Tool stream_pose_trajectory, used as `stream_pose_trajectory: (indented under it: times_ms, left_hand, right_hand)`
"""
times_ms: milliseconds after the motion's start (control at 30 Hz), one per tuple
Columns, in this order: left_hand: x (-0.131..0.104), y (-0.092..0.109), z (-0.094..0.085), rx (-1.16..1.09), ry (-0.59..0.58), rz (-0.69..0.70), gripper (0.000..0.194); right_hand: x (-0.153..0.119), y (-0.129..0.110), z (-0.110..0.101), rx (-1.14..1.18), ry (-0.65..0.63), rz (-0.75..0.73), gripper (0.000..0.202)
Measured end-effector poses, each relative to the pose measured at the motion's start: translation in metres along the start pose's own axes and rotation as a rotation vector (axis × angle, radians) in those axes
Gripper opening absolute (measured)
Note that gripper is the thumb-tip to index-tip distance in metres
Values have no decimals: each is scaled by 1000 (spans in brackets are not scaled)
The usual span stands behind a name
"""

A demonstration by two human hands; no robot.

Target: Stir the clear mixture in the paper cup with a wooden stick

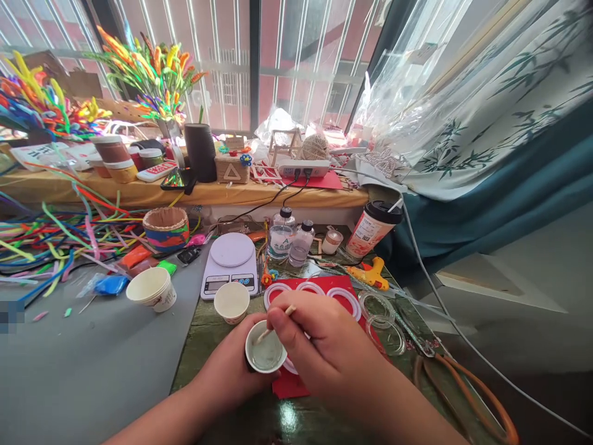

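Note:
My left hand (231, 358) is wrapped round a small white paper cup (265, 369) with clear liquid in it. Between the thumb and fingers of my right hand (319, 343) is a thin wooden stick (265, 335), its lower end dipped into the cup. Just behind stands a second paper cup (231, 303), in front of a lilac kitchen scale (230, 272). Under and beyond my right hand lies a red sheet (331, 285) bearing several whitish ring-shaped molds (345, 303), partly covered by the hand.
Two clear bottles (280, 238) with black caps stand behind the red sheet. To the right are a drink cup (373, 228), a yellow glue gun (373, 273), clear rings (386, 334) and orange-handled scissors (482, 389). Stacked paper cups (152, 290) and pipe cleaners (60, 241) lie left.

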State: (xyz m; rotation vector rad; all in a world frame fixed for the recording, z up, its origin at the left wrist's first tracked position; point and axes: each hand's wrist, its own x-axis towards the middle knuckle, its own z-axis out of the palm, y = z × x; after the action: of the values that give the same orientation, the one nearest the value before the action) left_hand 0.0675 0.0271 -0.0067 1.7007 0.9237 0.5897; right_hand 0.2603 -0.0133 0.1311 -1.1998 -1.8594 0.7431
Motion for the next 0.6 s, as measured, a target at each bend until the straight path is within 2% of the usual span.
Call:
stream_pose_trajectory:
  times_ms: [67,233,400,600]
  left_hand:
    - [0,-2,0,-25,-11,9,58]
    - [-1,-11,0,-35,-10,-35,72]
    - [-2,-7,-2,-28,1,11,71]
    - [-1,4,-3,-5,1,-31,61]
  right_hand:
    - [-1,0,1,-28,-3,17,36]
    - [1,4,1,-148,166,105,41]
    - [2,0,1,-61,49,112,39]
    - [1,0,-3,-137,114,154,40]
